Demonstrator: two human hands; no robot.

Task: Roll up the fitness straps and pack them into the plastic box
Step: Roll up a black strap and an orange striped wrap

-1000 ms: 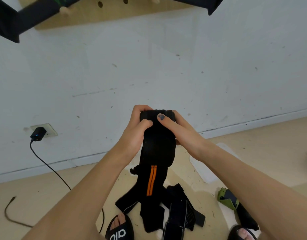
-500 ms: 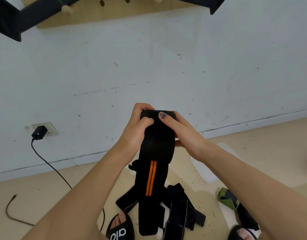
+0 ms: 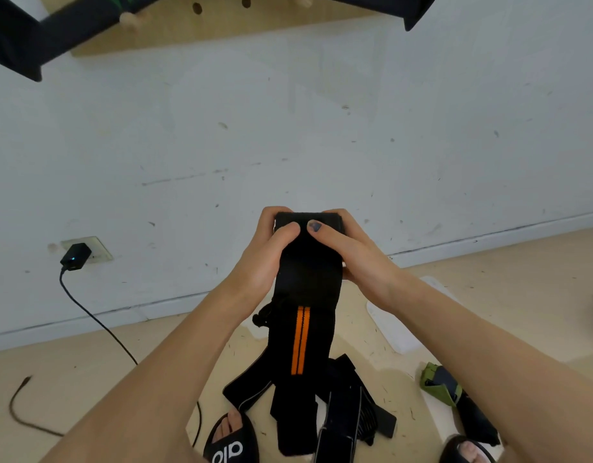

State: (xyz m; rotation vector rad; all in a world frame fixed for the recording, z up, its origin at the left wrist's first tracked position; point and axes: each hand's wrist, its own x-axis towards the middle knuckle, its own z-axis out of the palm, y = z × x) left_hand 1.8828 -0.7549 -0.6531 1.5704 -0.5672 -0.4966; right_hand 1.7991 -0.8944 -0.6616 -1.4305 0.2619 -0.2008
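Note:
A black fitness strap with two orange stripes [image 3: 305,295] hangs in front of me, its top end wound into a small roll. My left hand [image 3: 265,255] grips the roll from the left, thumb pressed on its front. From the right, my right hand [image 3: 348,252] holds the same roll, its thumb also on the front. The loose tail drops down to the floor between my feet. More black straps [image 3: 345,412] lie in a heap on the floor below. A green and dark strap [image 3: 438,384] lies at the lower right.
A clear plastic piece [image 3: 393,329], perhaps the box or its lid, lies on the beige floor behind my right forearm. A charger [image 3: 75,257] sits in a wall socket at left, its cable [image 3: 98,325] trailing over the floor. A wooden pegboard [image 3: 221,21] with dark straps hangs above.
The strap's tail has risen a little as more of it went onto the roll. Both thumbs have shifted closer together on the front of the roll.

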